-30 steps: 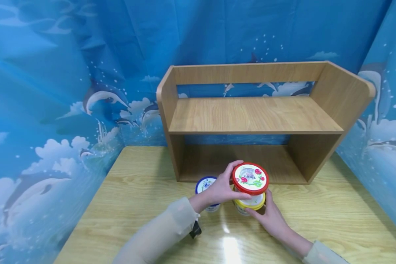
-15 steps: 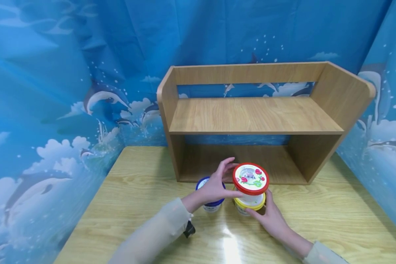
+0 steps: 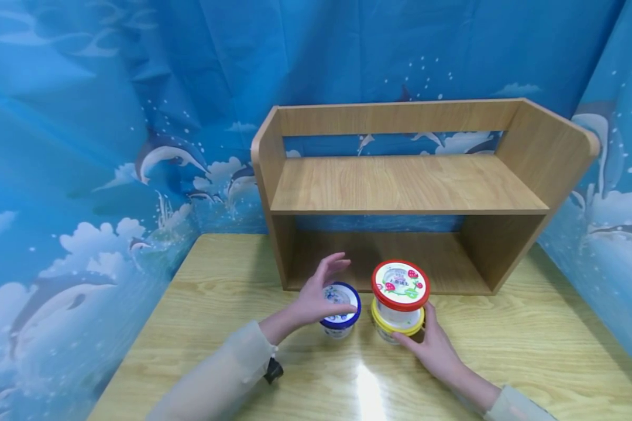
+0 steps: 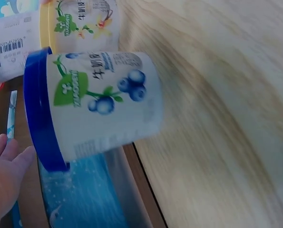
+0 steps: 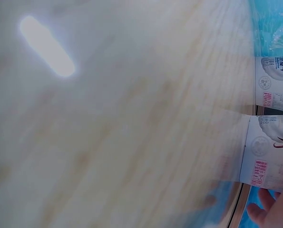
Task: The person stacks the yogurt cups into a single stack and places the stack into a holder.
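A tub with a red lid (image 3: 400, 285) and strawberry print stands stacked on a yellow-lidded tub (image 3: 387, 328). Low down, my right hand (image 3: 435, 346) holds the yellow-lidded tub, thumb in front and fingers at its right side. To the left is a blue-lidded tub (image 3: 349, 302); its blueberry print faces the left wrist view. My left hand (image 3: 312, 299) holds nothing, its fingers spread and thumb apart, and it overlaps the blue lid's left side in the head view. In the right wrist view, my right hand (image 5: 274, 211) shows beside the yellow-lidded tub (image 5: 259, 147).
A two-tier wooden shelf (image 3: 408, 184) stands at the back of the wooden table (image 3: 232, 280), just behind the tubs. Blue dolphin-print cloth (image 3: 347, 52) hangs behind and along both sides. A bright light reflection lies on the tabletop in front of the tubs.
My left hand has let go of the red-lidded tub and moved left, over to the blue-lidded tub. The stack and my right hand have stayed in place.
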Demonstrator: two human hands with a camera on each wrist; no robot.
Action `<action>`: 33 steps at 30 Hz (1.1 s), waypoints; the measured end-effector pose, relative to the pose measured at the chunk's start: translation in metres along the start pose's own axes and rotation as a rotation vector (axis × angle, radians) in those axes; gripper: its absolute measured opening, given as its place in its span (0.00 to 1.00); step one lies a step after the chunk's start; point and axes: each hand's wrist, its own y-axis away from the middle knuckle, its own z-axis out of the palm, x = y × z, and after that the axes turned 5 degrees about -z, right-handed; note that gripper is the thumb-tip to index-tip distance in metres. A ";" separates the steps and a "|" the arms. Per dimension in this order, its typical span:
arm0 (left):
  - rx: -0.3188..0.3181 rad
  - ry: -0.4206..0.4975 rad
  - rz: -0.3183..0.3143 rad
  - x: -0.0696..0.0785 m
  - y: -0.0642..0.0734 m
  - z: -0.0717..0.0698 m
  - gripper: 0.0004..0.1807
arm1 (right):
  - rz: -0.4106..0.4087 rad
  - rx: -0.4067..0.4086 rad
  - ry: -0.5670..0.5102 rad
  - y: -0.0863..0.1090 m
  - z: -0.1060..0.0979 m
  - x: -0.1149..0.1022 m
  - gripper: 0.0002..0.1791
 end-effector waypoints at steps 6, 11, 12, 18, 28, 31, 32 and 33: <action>0.050 0.054 0.022 -0.012 0.010 -0.010 0.51 | -0.008 0.033 -0.051 0.000 0.001 0.000 0.49; 0.099 0.062 0.011 -0.019 0.018 -0.017 0.51 | 0.027 0.029 -0.080 -0.001 0.001 0.000 0.50; 0.100 0.064 0.007 -0.020 0.019 -0.019 0.51 | 0.034 0.029 -0.084 -0.001 0.001 0.000 0.50; 0.092 0.064 -0.040 -0.028 0.030 -0.023 0.52 | 0.046 0.029 -0.092 -0.001 0.001 -0.001 0.51; 0.045 0.029 -0.144 -0.040 0.046 -0.022 0.56 | 0.057 0.024 -0.078 -0.001 0.000 -0.003 0.51; 0.038 0.039 -0.150 -0.043 0.047 -0.021 0.58 | 0.059 0.023 -0.080 0.000 0.000 -0.004 0.51; 0.037 0.036 -0.155 -0.044 0.048 -0.020 0.58 | 0.058 0.024 -0.082 0.000 0.000 -0.003 0.51; 0.034 0.036 -0.160 -0.045 0.048 -0.019 0.58 | 0.056 0.025 -0.083 0.000 0.000 -0.003 0.51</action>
